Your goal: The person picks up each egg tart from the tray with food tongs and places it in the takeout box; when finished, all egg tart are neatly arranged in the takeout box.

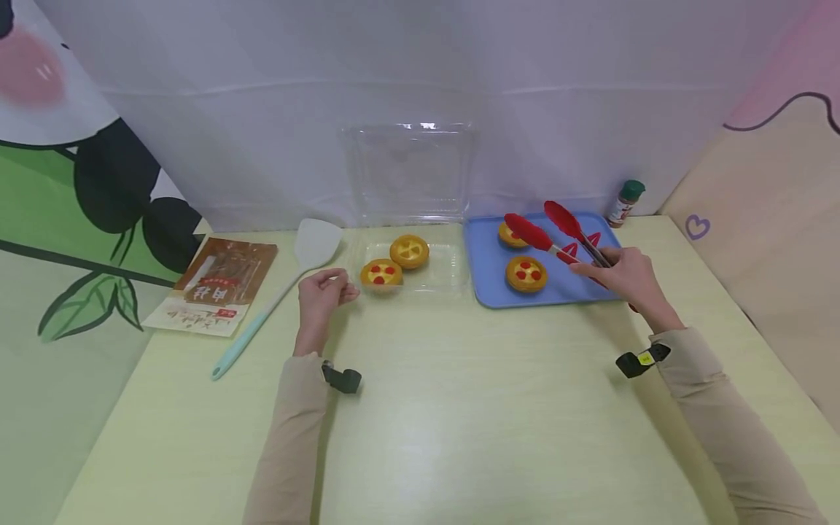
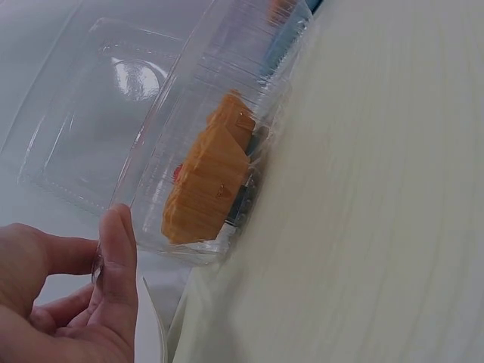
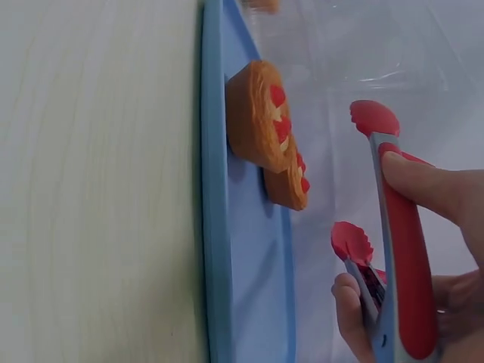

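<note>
My left hand (image 1: 321, 297) pinches the near left rim of a clear plastic clamshell box (image 2: 155, 113) between thumb and fingers. Two egg tarts sit in the box: a plain yellow one (image 1: 410, 251) and one with red pieces (image 1: 381, 273). In my right hand (image 1: 628, 277) is a pair of red-tipped tongs (image 1: 530, 232), its two arms spread apart with nothing between them. The tongs hang over a blue tray (image 1: 488, 295). On that tray lie a red-dotted egg tart (image 1: 526, 274) and another egg tart (image 1: 510, 235), partly hidden by the tongs.
A white spatula (image 1: 316, 244) with a pale green handle lies left of the box, beside a brown-and-white food packet (image 1: 223, 284). Behind the tray's right corner stands a green-capped seasoning bottle (image 1: 625, 204). The box's lid (image 1: 412, 171) stands raised at the back.
</note>
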The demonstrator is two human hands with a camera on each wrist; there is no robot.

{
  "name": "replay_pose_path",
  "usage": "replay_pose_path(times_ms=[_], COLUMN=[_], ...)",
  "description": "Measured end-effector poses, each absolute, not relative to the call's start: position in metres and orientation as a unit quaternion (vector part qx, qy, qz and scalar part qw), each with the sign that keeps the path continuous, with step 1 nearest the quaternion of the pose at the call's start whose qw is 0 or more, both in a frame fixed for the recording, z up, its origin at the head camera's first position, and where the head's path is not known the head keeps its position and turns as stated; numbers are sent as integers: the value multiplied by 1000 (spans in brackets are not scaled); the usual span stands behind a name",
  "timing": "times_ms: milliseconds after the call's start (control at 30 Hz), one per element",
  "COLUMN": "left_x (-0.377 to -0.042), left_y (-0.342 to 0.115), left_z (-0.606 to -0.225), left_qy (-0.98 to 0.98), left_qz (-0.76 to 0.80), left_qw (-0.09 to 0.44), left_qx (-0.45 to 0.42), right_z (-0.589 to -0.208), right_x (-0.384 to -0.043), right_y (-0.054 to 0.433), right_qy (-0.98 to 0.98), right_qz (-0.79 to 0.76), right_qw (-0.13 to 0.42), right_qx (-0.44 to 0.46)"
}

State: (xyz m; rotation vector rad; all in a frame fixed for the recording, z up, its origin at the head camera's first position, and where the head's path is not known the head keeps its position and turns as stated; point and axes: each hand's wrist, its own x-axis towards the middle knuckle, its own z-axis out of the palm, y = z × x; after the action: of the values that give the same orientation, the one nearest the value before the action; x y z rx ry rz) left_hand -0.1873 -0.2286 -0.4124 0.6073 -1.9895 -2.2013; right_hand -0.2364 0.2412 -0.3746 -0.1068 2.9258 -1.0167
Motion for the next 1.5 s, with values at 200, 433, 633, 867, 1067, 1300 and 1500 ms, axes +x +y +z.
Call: replay_pose_path(times_ms=[200, 433, 633, 867, 1067, 1300, 1500], left_x=[-187, -186, -186, -185, -185, -185, -185], left_y=[-229, -230, -229, -228, -228, -228, -228], left_z=[-410, -414, -414, -412, -412, -414, -413], left_qy=[-651, -660, -664, -662, -660, -657, -658], left_qz=[-731, -722, -718, -720, -721, -724, -723], left_qw=[54, 58, 61, 59, 57, 63, 64], left_qx=[198, 198, 200, 202, 203, 201, 200], right_z=[-378, -383, -377, -373, -370, -367, -365], right_x=[-248, -257, -258, -264, -266, -264, -261], right_y=[242, 236, 224, 211, 206, 207, 211], right_qy=[951, 954, 957, 961, 962, 961, 955], right_qz=[-302, -289, -278, -267, -263, -267, -285], right_qw=[41, 59, 61, 60, 58, 61, 64], right_qx=[-55, -50, -51, -46, -46, -44, -41])
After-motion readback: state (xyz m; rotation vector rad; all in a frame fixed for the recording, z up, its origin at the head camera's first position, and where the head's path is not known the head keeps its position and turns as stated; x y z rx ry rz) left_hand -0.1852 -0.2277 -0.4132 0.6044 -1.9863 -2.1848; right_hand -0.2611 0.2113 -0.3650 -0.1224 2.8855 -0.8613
